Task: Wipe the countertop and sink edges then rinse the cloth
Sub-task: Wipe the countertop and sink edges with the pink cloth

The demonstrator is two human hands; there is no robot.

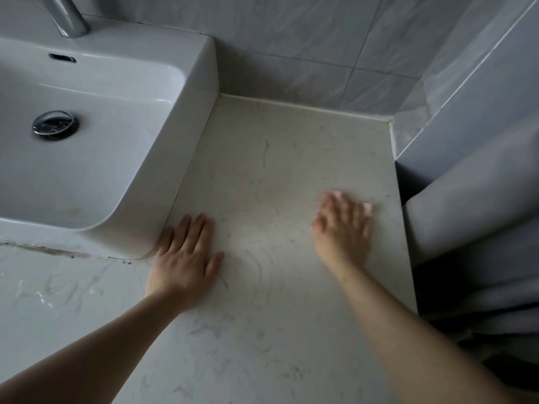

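Observation:
The pale marbled countertop (262, 164) runs from the white sink (201, 83) to the right-hand wall. My left hand (186, 258) lies flat on the counter with straight fingers, its outer fingers touching the sink's front right corner. My right hand (344, 228) is motion-blurred and presses palm down on the counter near the right edge, fingers spread. A small pale patch (368, 207) shows at its fingertips. I cannot tell whether that patch is a cloth. No cloth is plainly visible.
A chrome faucet (70, 16) stands at the sink's back, and a chrome drain plug (55, 125) sits in the basin. Water streaks (43, 293) lie on the counter in front of the sink. Grey tiled walls (291, 48) close the back. Grey fabric (466, 228) hangs beyond the counter's right edge.

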